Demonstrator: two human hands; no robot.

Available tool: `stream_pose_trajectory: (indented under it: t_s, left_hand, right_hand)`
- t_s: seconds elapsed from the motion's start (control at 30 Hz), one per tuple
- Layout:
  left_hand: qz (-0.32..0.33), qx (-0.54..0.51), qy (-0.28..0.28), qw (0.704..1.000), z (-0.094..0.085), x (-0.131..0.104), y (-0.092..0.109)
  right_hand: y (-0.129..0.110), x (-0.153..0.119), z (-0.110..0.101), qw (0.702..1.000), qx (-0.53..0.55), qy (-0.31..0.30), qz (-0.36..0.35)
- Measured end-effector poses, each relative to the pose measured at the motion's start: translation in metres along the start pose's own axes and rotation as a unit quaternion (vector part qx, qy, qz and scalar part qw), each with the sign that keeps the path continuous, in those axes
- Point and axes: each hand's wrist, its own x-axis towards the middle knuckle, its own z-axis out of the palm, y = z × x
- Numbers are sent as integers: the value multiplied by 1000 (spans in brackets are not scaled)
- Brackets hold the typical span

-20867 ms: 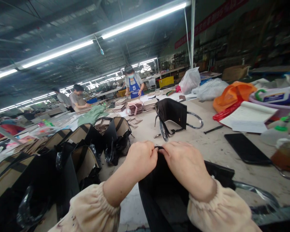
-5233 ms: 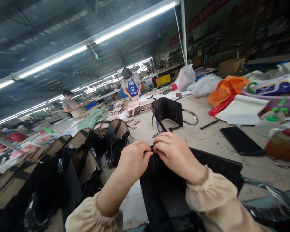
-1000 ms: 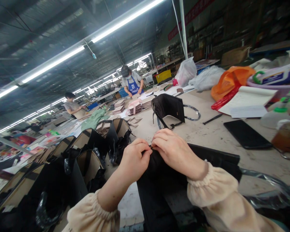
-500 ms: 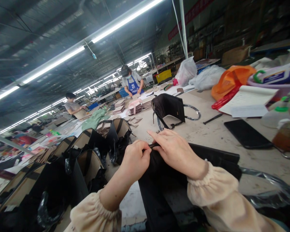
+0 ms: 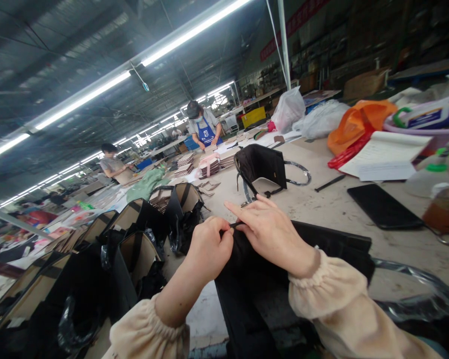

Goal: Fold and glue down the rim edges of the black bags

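A black handbag (image 5: 247, 299) lies in front of me on the worktable, its plastic-wrapped handle (image 5: 415, 286) reaching out to the right. My left hand (image 5: 211, 247) is closed, thumb and forefinger pinching the bag's black edge. Beside it my right hand (image 5: 271, 234) pinches the same edge between thumb and fingers, with the forefinger stretched out to the left. The two hands almost touch. Between them a short stretch of the dark edge shows; the rest of the grip is hidden. Just beyond, another black handbag (image 5: 260, 169) stands with its handle sticking out right.
On the left, several black bags with tan insides (image 5: 134, 254) stand in rows. A black phone (image 5: 384, 207), a dark pen-like tool (image 5: 330, 183), a notepad (image 5: 392, 152) and an orange bag (image 5: 359, 124) lie to the right. A co-worker in a blue apron (image 5: 206, 133) stands across the table.
Both hands keep their pinch on the bag's edge. The right hand has shifted very slightly left; nothing else has visibly moved.
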Motion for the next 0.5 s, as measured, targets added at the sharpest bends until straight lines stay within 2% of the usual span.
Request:
stream_pose_trajectory:
  t_s: [0.3, 0.5]
  left_hand:
    - [-17, -32, 11, 999, -1, 0, 0]
    - [-26, -26, 12, 999, -1, 0, 1]
  right_hand:
    - [0, 0, 0, 1000, 10, 7, 11]
    - [0, -1, -5, 1000, 26, -14, 3]
